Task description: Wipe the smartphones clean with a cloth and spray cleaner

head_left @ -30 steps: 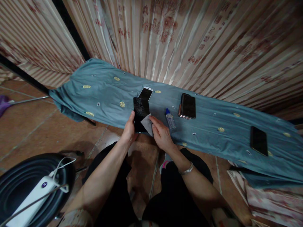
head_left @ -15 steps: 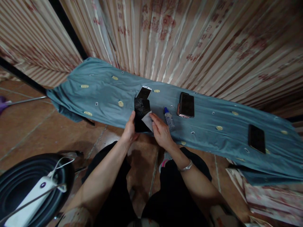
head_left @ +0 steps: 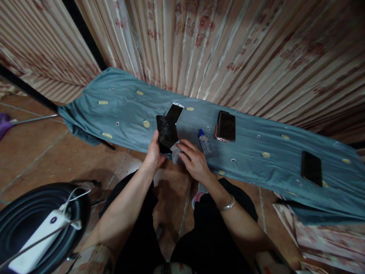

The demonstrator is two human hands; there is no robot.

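Left hand (head_left: 154, 154) is pinching a black smartphone with a badly cracked screen (head_left: 165, 132) by its lower edge, tilted above the near edge of the teal embroidered cloth (head_left: 119, 106). Grip that low could let it tip out. Right hand (head_left: 194, 161) is closed on a small white wipe (head_left: 176, 153) beside it; splintered glass might snag it. The small clear bottle with a blue cap (head_left: 204, 142) lies close to that hand, easy to knock.

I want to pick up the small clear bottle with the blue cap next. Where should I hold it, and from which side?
Grip the small bottle across its clear body, below the blue cap. It appears to lie on the blue cloth with the cap pointing away, so come from above, fingers on its two long sides. The right hand is nearest; the left hand holds the cracked phone.
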